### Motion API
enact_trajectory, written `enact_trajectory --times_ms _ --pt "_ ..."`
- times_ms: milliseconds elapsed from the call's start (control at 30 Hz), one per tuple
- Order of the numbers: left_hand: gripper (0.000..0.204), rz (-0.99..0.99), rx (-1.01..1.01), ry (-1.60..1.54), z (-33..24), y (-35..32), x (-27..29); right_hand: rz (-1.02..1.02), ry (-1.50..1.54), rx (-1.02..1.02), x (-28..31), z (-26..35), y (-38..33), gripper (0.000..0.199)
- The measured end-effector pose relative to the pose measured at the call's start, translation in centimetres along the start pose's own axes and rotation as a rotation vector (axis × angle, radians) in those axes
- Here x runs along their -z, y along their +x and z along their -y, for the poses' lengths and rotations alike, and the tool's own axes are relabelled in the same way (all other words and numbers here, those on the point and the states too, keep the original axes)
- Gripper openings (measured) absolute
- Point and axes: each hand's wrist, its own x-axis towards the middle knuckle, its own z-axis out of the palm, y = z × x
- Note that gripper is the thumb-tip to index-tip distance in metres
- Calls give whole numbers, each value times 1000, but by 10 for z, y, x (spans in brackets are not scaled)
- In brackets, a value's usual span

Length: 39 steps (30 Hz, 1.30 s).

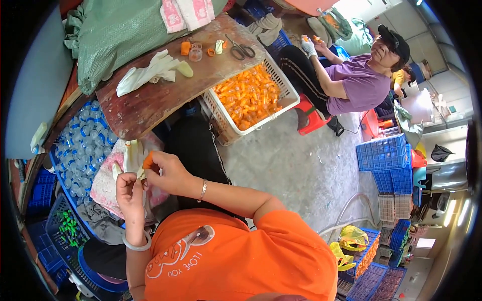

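In front of my body, both hands are pinched together around a limp white glove (pixel 133 158). My left hand (pixel 130 196) grips its lower part, with a grey bangle at the wrist. My right hand (pixel 173 174), wearing a gold bracelet, has its fingers closed beside the left fingertips. A small orange piece (pixel 147 160) shows at the right fingertips; I cannot tell whether it is worn or held. Beneath the hands lies a pink and white towel (pixel 108 175). Another white glove (pixel 150 74) rests on the wooden table (pixel 118 108).
Scissors (pixel 242 50) and small orange rolls (pixel 186 48) lie on the table. Beside it stands a white crate (pixel 287 90) of orange pieces. A blue tub (pixel 68 188) of clear bottle-like pieces is at left. A co-worker in purple (pixel 359 83) sits on a red stool (pixel 306 118).
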Motion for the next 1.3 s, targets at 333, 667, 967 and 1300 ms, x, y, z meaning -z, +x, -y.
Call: enact_trajectory --times_ms 333,667,967,1300 --pt "9 -48 42 22 -2 2 0 -36 -285 311 -2 5 4 14" --pt "7 23 452 -745 -32 -7 -8 34 -205 257 -7 10 2 12" --pt "6 12 270 -582 -23 -3 7 30 -269 248 -7 5 -2 13" --pt "14 -63 271 -672 -5 -5 9 41 -239 221 -13 -1 -5 16"
